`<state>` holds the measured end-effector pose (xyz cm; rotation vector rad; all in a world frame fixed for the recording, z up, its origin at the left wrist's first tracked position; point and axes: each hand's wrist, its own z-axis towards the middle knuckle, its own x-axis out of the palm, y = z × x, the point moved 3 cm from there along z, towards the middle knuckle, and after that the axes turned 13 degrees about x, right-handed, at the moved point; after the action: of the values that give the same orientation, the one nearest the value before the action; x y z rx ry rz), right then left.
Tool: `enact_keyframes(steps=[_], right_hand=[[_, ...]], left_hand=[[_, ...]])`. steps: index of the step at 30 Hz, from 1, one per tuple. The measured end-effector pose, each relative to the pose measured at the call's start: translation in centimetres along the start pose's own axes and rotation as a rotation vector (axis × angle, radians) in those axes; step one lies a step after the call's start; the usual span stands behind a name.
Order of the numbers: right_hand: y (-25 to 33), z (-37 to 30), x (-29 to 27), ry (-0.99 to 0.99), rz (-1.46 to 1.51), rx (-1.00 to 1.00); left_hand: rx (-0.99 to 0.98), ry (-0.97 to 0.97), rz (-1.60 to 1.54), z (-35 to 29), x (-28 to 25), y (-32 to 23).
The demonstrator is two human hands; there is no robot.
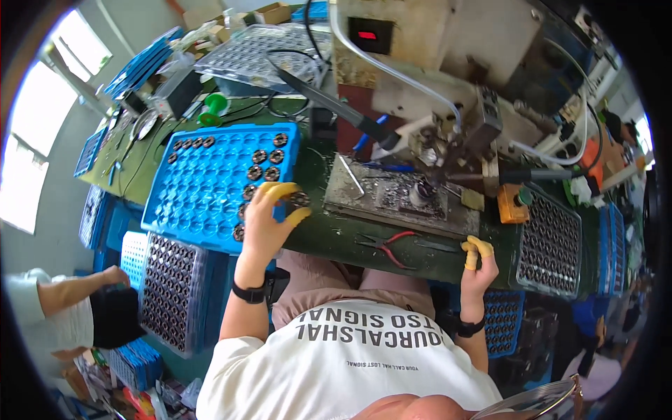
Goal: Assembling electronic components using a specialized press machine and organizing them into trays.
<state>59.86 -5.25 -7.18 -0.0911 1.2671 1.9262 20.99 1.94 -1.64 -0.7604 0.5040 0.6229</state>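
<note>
Yellow covers sit on the fingertips of both hands. My left hand pinches a small dark ring-shaped motor stator at the right edge of a blue tray. More stators fill some round pockets along that tray's right side and top left corner. Over the front edge of the bench, my right hand is closed, its fingers curled around the end of dark tweezers that point left. Between the hands lie red-handled pliers.
Behind the pliers stands a machine with a dirty metal base and hanging hoses. An orange container and a full stator tray are on the right. A green spool stands far left. Another person's arm reaches in beside a stator tray.
</note>
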Motion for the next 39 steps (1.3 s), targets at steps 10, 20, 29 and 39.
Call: enact_keyframes(steps=[10, 20, 29, 39], right_hand=[[8.0, 5.7, 4.9, 0.135, 0.089, -0.074], [7.3, 7.7, 3.7, 0.127, 0.246, 0.172], [0.0, 7.2, -4.2, -0.142, -0.003, 0.195], [-2.0, 9.0, -4.8, -0.184, -0.276, 0.006]], left_hand=[[0.038, -0.018, 0.005, -0.1, -0.1, 0.6], [0.046, -0.02, -0.302, 4.3, 2.8, -5.2], [0.217, 0.136, -0.383, 8.4, 11.0, -9.0], [0.213, 0.208, -0.298, 8.2, 11.0, -9.4]])
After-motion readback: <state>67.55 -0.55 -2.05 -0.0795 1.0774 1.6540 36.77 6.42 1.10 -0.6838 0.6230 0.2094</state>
